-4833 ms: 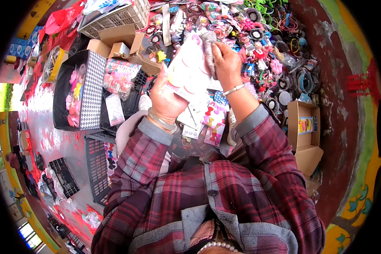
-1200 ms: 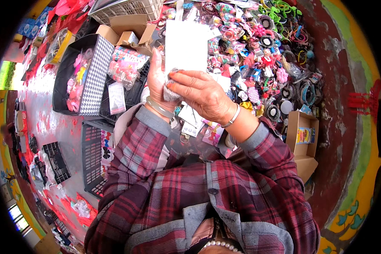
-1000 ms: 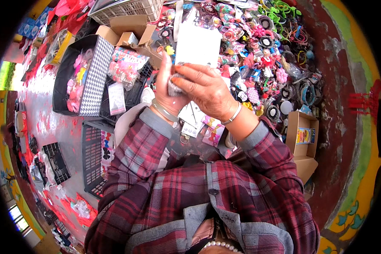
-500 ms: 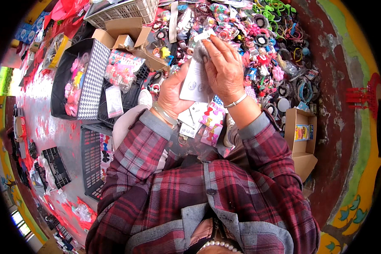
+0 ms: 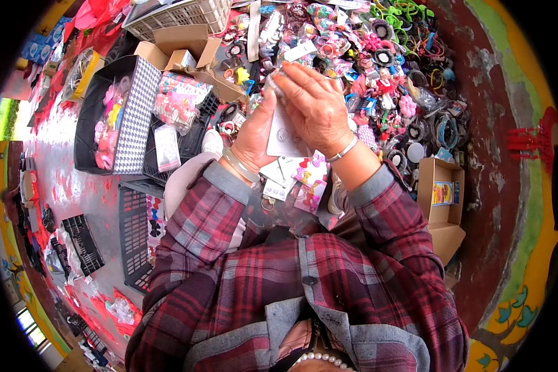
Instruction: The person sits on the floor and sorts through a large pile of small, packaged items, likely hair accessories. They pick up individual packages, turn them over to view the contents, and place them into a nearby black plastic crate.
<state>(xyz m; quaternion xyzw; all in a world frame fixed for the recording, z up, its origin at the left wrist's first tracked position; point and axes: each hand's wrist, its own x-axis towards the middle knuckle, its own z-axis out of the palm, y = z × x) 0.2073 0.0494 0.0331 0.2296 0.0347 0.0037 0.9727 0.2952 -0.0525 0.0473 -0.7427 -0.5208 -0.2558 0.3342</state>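
In front of my chest, my left hand (image 5: 253, 131) grips a white card (image 5: 285, 137) by its left side, thumb up along the edge. Small round marks or pieces show on the card's face. My right hand (image 5: 316, 105) lies across the card's upper part, fingers together and pressing a greyish cloth (image 5: 274, 82) against it. Most of the cloth is hidden under those fingers. Below the card, between my feet, lie more white cards (image 5: 278, 180) and a card of pink and purple bows (image 5: 310, 180).
A heap of hair accessories (image 5: 384, 80) spreads ahead and to the right. An open cardboard box (image 5: 440, 204) stands at right. To the left are a checked fabric bin (image 5: 133, 115) with pink items, a dark plastic crate (image 5: 133, 235) and another open carton (image 5: 189, 46).
My right hand has slid slightly left and down over the card with the cloth. The card now sits more upright, and my left hand has barely moved.
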